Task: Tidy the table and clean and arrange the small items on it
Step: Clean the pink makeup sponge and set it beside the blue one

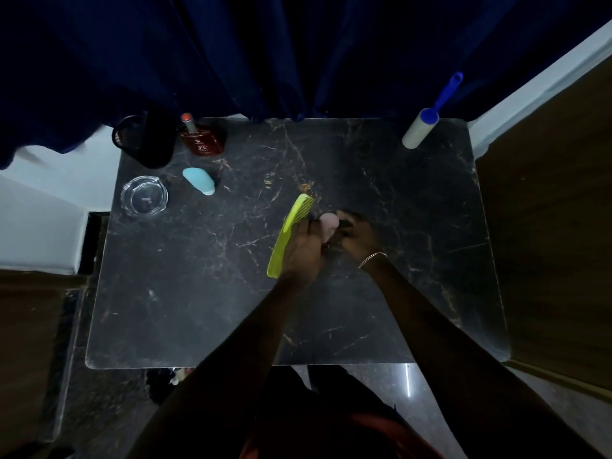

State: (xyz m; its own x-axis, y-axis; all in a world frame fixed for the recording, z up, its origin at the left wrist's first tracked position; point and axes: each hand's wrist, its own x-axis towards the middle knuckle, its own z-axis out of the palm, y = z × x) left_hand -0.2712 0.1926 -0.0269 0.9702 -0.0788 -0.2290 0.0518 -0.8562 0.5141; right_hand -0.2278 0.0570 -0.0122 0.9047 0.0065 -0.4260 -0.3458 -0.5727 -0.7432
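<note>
My left hand (303, 250) grips a yellow-green comb (287, 238) over the middle of the black marble table (205, 309), the comb tilted with its teeth toward the far side. My right hand (359, 238) is pressed close against the left, its fingers closed around something small and dark that I cannot make out. A thin chain sits on the right wrist. Both hands hover at the table's centre.
At the back left stand a dark red bottle (202, 140), a black mug-like object (145, 142), a light blue small container (199, 181) and a clear glass ashtray (144, 196). A blue-handled lint roller (427, 119) lies at the back right. Dark blue curtain hangs behind.
</note>
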